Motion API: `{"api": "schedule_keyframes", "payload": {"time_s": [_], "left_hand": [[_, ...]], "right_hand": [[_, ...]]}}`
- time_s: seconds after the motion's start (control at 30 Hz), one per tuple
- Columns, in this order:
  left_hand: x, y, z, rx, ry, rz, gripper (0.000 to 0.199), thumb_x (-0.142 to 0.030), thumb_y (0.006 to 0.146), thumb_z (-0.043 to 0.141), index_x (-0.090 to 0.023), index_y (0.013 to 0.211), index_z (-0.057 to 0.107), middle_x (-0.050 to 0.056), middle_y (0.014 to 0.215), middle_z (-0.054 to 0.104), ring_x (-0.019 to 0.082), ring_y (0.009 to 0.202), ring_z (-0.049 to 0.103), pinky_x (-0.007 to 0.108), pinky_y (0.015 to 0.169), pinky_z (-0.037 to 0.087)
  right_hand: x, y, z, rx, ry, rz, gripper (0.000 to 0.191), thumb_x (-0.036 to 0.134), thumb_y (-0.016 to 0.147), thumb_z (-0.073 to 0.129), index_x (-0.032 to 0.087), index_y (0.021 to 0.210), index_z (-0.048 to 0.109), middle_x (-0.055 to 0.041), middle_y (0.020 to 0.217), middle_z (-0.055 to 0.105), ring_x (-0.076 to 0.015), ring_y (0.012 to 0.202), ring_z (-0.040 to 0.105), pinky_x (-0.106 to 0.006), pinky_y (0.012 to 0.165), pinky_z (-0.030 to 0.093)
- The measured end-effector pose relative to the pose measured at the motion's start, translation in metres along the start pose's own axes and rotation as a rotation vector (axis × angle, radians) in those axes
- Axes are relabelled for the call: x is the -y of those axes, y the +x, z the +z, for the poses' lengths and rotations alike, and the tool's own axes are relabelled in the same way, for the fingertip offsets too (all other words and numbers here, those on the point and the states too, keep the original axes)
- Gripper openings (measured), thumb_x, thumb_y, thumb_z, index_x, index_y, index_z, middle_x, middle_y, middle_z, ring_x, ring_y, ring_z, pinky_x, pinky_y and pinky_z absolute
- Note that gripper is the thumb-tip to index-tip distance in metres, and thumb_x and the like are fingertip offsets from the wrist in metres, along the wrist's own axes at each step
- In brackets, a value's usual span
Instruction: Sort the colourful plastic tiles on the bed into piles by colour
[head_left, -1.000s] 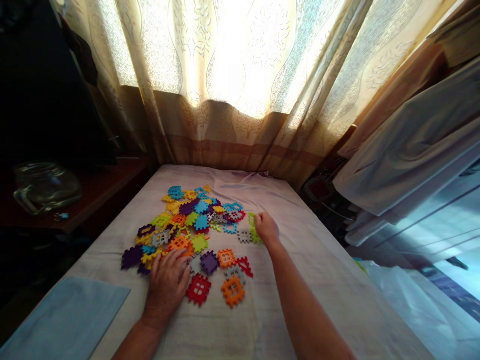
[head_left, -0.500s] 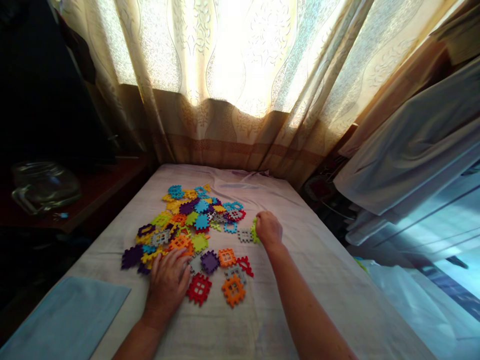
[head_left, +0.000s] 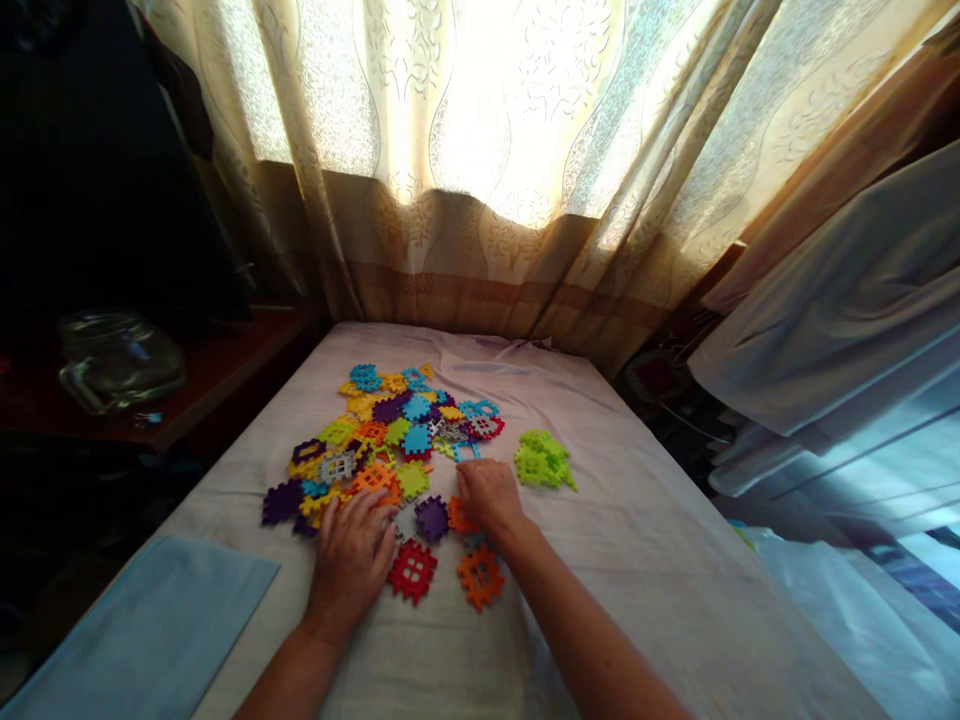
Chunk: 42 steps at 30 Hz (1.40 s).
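Many notched plastic tiles in several colours lie in a loose heap on the sheet-covered surface. My left hand (head_left: 351, 555) rests palm down with fingers spread at the near edge of the heap, by an orange tile (head_left: 375, 480). Right of the heap, my right hand (head_left: 489, 492) has its fingers curled over an orange tile that it partly covers; what its fingertips hold is hidden. Between the hands are a purple tile (head_left: 432, 519) and a red tile (head_left: 412, 572). Another orange tile (head_left: 481, 577) lies nearer. A lime green pile (head_left: 544, 460) sits to the right.
A folded light blue cloth (head_left: 157, 620) lies at the left of the white sheet (head_left: 622, 590). Beyond it, a glass jug (head_left: 120, 365) stands on a dark wooden table (head_left: 225, 385). Curtains (head_left: 450, 250) hang behind, and clothes (head_left: 825, 310) hang at the right.
My right hand has moved left and nearer, away from the lime green pile, which is now uncovered. The grey tile beside that pile is no longer seen there. My left hand stays by the heap.
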<state>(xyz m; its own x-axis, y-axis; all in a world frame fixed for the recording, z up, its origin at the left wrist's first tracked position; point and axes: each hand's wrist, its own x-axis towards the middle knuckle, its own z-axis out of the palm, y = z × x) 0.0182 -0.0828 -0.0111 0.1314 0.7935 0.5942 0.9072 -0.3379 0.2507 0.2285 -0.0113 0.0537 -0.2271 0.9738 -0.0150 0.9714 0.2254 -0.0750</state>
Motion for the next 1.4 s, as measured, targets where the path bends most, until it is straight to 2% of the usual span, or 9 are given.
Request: {"api": "schedule_keyframes", "payload": {"time_s": [0.17,0.33,0.53,0.67,0.93,1.07,1.13,1.23,1.4], "left_hand": [[0.0,0.001,-0.002,0.027,0.008,0.002,0.022,-0.027,0.089,0.048,-0.024,0.102,0.066,0.007,0.119,0.068,0.025,0.116,0.058,0.052,0.111,0.028],[0.0,0.001,-0.001,0.018,0.012,0.008,0.022,-0.027,0.089,0.048,-0.024,0.102,0.066,0.008,0.119,0.068,0.025,0.115,0.058,0.051,0.111,0.028],[0.001,0.002,0.0,0.001,0.012,0.022,0.022,-0.028,0.089,0.048,-0.024,0.101,0.066,0.007,0.118,0.069,0.025,0.114,0.059,0.05,0.111,0.028],[0.001,0.001,-0.001,0.013,0.009,0.016,0.022,-0.029,0.089,0.048,-0.025,0.101,0.066,0.007,0.119,0.068,0.025,0.115,0.058,0.051,0.111,0.028],[0.002,0.001,0.001,-0.002,0.013,0.017,0.024,-0.029,0.088,0.047,-0.026,0.099,0.068,0.006,0.117,0.069,0.024,0.114,0.059,0.05,0.112,0.027],[0.001,0.001,0.001,0.001,0.016,0.016,0.023,-0.029,0.089,0.047,-0.025,0.099,0.067,0.007,0.117,0.07,0.024,0.114,0.059,0.05,0.112,0.027],[0.001,0.001,0.0,0.006,0.011,0.02,0.023,-0.029,0.089,0.047,-0.025,0.099,0.067,0.007,0.117,0.069,0.024,0.114,0.059,0.05,0.112,0.027],[0.0,0.001,0.0,0.012,0.009,0.01,0.023,-0.029,0.089,0.047,-0.025,0.099,0.067,0.007,0.117,0.069,0.024,0.114,0.059,0.05,0.113,0.026],[-0.001,0.002,-0.002,0.011,0.015,0.01,0.023,-0.028,0.089,0.047,-0.025,0.099,0.067,0.007,0.117,0.069,0.025,0.114,0.059,0.051,0.111,0.028]], "right_hand": [[0.01,0.025,-0.009,-0.038,0.001,0.033,0.03,0.025,0.095,0.043,0.024,0.112,0.068,-0.0101,0.108,0.067,-0.0204,0.097,0.061,-0.029,0.079,0.043],[0.021,0.048,-0.004,-0.021,-0.026,0.024,0.03,0.023,0.092,0.046,0.019,0.106,0.072,-0.0131,0.111,0.064,-0.0238,0.103,0.058,-0.032,0.082,0.043],[0.019,0.043,-0.007,-0.06,-0.029,0.012,0.028,0.017,0.087,0.048,0.013,0.103,0.071,-0.0161,0.116,0.061,-0.0256,0.109,0.052,-0.036,0.089,0.04],[-0.008,0.025,-0.017,-0.107,-0.035,0.078,0.023,0.021,0.085,0.053,0.014,0.098,0.071,-0.0146,0.111,0.064,-0.0261,0.106,0.053,-0.037,0.089,0.038],[-0.097,-0.009,-0.022,-0.249,-0.04,0.382,0.021,0.026,0.09,0.052,0.018,0.098,0.07,-0.0112,0.113,0.065,-0.0235,0.106,0.055,-0.033,0.086,0.038],[-0.112,-0.018,-0.024,-0.216,-0.03,0.461,0.022,0.025,0.09,0.054,0.019,0.104,0.07,-0.011,0.116,0.065,-0.0251,0.108,0.055,-0.034,0.085,0.039],[-0.108,-0.019,-0.025,-0.226,-0.01,0.448,0.024,0.025,0.09,0.054,0.019,0.107,0.07,-0.0107,0.118,0.065,-0.0251,0.109,0.055,-0.034,0.086,0.039],[-0.089,-0.015,-0.023,-0.262,0.038,0.319,0.024,0.022,0.091,0.052,0.019,0.106,0.07,-0.0095,0.117,0.066,-0.0224,0.108,0.056,-0.031,0.091,0.038],[-0.03,0.0,-0.006,-0.198,0.176,0.024,0.023,0.025,0.093,0.05,0.023,0.101,0.072,-0.006,0.108,0.069,-0.0172,0.103,0.059,-0.025,0.091,0.039]]}}
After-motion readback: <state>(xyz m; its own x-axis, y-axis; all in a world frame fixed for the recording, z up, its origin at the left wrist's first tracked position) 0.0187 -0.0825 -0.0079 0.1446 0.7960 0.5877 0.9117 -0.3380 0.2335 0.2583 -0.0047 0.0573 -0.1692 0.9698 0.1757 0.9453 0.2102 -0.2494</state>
